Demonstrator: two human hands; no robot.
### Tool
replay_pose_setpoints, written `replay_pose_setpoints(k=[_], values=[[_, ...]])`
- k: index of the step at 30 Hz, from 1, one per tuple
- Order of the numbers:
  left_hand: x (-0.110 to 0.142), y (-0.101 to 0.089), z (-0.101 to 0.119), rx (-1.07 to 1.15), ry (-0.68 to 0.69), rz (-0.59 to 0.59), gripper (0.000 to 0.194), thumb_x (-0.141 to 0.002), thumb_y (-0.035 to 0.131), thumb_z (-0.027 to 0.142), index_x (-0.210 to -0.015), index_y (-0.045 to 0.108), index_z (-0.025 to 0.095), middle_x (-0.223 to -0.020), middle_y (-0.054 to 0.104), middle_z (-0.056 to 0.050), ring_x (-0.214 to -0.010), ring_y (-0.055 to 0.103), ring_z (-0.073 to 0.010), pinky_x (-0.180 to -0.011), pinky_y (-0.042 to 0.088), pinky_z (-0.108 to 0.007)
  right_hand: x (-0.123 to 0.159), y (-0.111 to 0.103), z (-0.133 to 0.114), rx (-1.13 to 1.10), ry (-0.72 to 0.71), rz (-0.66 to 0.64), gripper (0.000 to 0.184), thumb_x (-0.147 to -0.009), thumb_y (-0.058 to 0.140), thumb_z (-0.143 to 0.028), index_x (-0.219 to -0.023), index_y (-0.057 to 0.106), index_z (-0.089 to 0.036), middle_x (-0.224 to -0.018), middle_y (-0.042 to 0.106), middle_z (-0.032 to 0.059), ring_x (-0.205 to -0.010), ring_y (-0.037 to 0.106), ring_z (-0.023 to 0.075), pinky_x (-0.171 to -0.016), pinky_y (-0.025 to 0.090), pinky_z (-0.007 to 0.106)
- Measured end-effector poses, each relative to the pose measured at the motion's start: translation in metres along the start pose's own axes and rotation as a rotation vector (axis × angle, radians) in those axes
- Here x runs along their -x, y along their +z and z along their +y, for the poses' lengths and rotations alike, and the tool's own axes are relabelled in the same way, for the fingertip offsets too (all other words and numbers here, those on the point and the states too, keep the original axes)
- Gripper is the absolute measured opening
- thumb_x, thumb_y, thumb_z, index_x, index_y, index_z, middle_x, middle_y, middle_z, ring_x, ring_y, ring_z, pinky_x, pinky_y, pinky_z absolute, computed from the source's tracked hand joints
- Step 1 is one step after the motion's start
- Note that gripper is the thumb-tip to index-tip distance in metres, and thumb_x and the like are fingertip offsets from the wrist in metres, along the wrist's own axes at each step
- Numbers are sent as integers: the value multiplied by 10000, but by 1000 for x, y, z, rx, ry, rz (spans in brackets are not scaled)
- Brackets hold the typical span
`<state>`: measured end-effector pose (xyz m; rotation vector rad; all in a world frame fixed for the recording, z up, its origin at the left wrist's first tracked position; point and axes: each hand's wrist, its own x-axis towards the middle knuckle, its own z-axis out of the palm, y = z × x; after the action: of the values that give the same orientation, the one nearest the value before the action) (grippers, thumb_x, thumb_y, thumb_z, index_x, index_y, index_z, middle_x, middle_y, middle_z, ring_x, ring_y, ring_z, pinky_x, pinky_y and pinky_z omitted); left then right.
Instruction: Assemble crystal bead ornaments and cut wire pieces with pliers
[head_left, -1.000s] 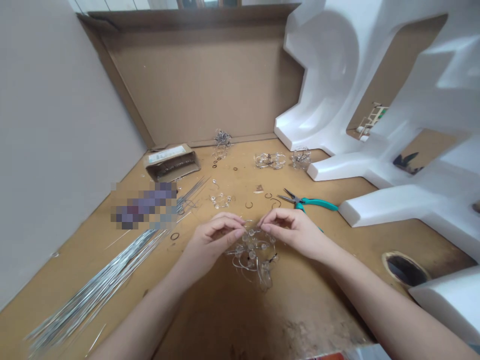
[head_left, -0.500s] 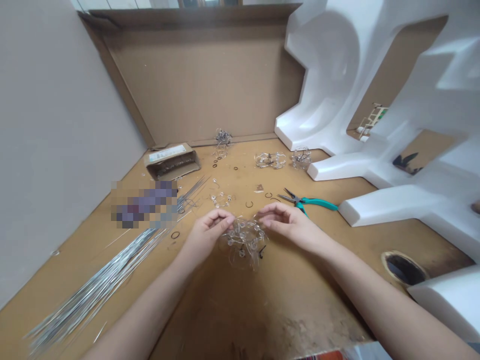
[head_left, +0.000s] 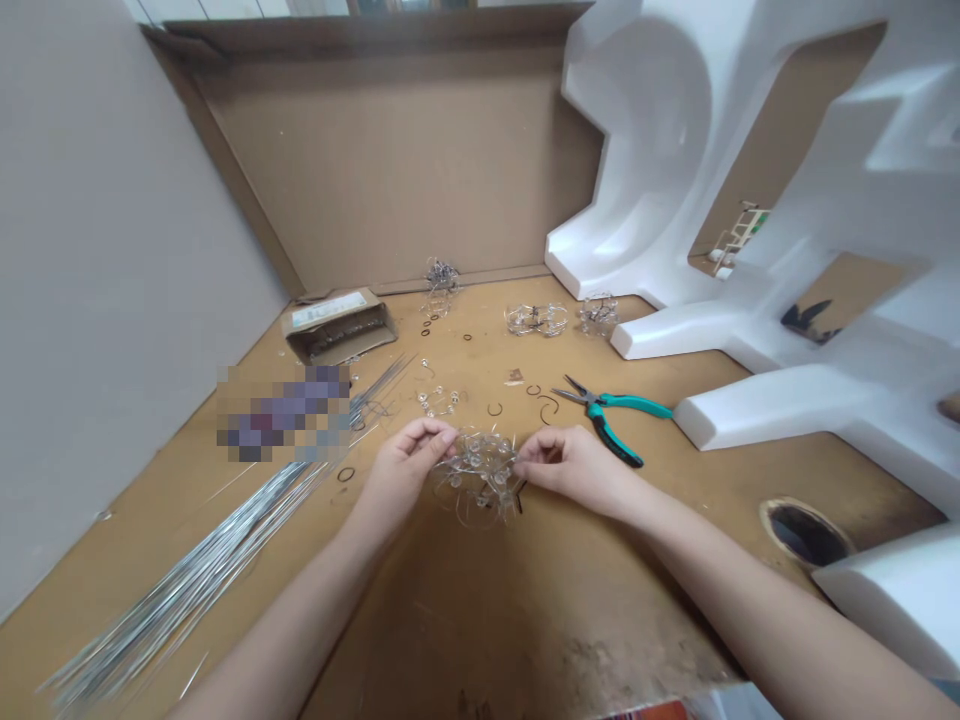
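Observation:
Between my two hands is a round wire frame with clear beads, several loops of thin wire curling off it. My left hand pinches its left edge with thumb and forefinger. On the opposite edge, my right hand is closed in a pinch at the wire. Fingertips hide the exact spots that are gripped. Just beyond lies a smaller ring of wire and beads. To the right of my right hand, needle-nose pliers with teal handles rest on the table with their jaws apart.
A bundle of straight metal wires stretches along the left. Behind it are a small cardboard box and a blurred-out purple item. More wire-and-bead pieces stand at the back. White moulded foam borders the right, near a round hole.
My right hand has moved down and inward, its fingers closing at the frame's right edge. The bead frame has tilted and looks flatter. The view has shifted slightly.

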<state>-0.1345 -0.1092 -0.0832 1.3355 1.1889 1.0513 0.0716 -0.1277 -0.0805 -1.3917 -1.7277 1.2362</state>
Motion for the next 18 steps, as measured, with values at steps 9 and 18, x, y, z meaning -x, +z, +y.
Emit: replay_pose_setpoints(k=[9,18], values=[[4,-2,4,-232,240,11,151,-759,571,326,-799,582,181,-920,551,-33,-785,507,-139,-682,412,-242,1,-12,-7,-172,-43,117,164,-705,582,-303,-621,614,-165,-741,621,21,-718,545,137,-677,407,251],[17,4,19,-468,364,-193,217,-785,546,316,-981,587,234,-881,552,-31,-805,520,-151,-760,421,-298,2,-9,-2,-179,-77,-32,228,-749,579,-392,-748,631,-170,-698,613,2,-639,524,118,-630,397,252]])
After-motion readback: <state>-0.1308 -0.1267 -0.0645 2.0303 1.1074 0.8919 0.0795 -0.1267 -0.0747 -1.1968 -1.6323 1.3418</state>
